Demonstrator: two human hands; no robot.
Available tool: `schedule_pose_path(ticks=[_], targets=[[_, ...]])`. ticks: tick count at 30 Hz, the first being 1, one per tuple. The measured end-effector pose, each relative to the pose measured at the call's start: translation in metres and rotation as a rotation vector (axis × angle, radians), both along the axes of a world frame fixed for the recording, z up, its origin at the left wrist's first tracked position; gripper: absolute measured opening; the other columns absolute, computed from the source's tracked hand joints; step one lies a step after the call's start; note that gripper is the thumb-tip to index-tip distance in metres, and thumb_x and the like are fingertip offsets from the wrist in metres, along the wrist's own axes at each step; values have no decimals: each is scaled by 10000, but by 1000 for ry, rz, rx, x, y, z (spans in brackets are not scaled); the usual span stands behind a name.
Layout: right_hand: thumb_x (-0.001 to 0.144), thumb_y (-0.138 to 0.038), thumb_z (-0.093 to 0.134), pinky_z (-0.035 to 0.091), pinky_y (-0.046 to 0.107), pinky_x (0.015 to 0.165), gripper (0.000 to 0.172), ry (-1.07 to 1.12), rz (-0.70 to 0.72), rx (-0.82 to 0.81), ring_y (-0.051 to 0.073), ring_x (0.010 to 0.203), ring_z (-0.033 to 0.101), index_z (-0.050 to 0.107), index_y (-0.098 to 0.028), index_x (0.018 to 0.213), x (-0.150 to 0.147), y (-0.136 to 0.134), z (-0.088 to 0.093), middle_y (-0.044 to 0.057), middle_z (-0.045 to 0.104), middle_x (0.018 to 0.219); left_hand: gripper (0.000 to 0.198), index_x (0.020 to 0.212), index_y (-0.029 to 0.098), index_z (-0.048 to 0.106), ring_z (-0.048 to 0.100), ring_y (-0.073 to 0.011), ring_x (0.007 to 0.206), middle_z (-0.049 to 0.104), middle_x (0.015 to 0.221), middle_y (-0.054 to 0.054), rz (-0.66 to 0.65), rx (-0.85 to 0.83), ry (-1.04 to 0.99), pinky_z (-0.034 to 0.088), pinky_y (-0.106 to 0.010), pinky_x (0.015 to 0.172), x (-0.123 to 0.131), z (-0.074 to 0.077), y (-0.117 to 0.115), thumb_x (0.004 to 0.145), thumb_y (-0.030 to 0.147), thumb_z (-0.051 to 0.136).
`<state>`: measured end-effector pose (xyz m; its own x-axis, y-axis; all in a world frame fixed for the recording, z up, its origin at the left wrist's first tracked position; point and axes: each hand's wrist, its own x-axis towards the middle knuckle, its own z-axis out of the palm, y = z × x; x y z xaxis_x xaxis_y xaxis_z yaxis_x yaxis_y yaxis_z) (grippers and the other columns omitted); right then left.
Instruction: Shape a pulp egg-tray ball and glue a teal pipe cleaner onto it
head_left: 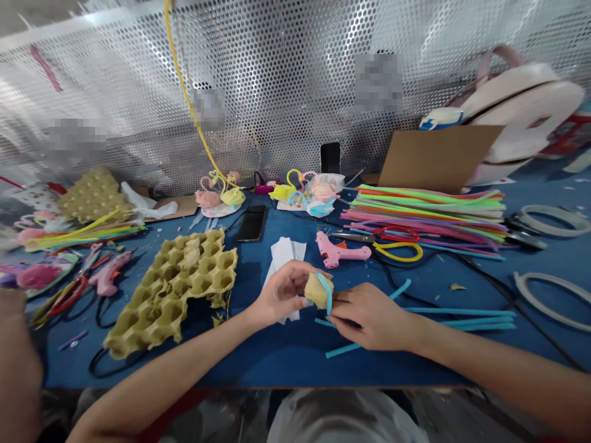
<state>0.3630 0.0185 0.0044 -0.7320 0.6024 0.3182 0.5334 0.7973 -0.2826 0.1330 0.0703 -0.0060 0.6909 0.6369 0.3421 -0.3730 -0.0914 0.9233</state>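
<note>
My left hand (287,290) is closed on a small cup cut from an egg carton (316,291), thumb at its lower side. A light blue pipe cleaner (327,289) curves over the cup's right side, and my right hand (364,314) pinches it there. The pipe cleaner's lower part is hidden by my right fingers. More blue pipe cleaners (480,321) lie on the table to the right of and beneath my right hand. White paper strips (285,253) lie behind my left hand. Just beyond my hands rests a pink glue gun (339,251).
Scissors (392,243) lie beside a pile of colourful pipe cleaners (429,212) at the right. A torn egg carton (178,283) and a phone (252,223) are at the left. Swan figures (220,195) stand at the back. Another person's arm (18,369) shows at the left edge.
</note>
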Motion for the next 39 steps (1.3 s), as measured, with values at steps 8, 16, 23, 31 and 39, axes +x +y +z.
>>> schedule_pose_path(ticks=[8,16,23,31,39], targets=[[973,-219,520,271,333,591,260,-7,-19,9,136,625,592,626,-192,738,0,-1,-1,24,688,733,438,1173,213,562,683,-261,1149,665,1299,-155,9,-121,-14,521,-354,939,2,-2,-3,823,293,814],[953,-185,527,283,312,582,229,13,-46,52,124,615,555,610,-196,740,3,3,1,6,656,709,446,1135,195,559,679,-263,1136,644,1315,-163,95,-122,-35,540,-332,881,3,-4,0,798,281,837],[977,-236,502,275,308,589,236,-41,-122,180,133,611,515,592,-198,763,17,13,14,2,603,697,488,1257,252,548,654,-202,1094,634,1267,-98,225,-103,-36,533,-304,897,0,-6,3,838,235,798],[979,-226,521,363,302,622,184,-70,-108,385,158,669,581,662,-188,867,40,20,34,28,670,767,423,1274,244,661,634,-201,1116,643,1253,-90,293,-16,3,530,-294,949,-2,-10,6,865,244,769],[986,-195,579,471,372,878,169,-53,-264,691,235,965,643,731,-215,1057,53,47,60,75,734,1016,474,1319,228,642,659,-204,1054,674,1197,-100,305,-83,34,546,-295,916,-2,-11,5,864,270,769]])
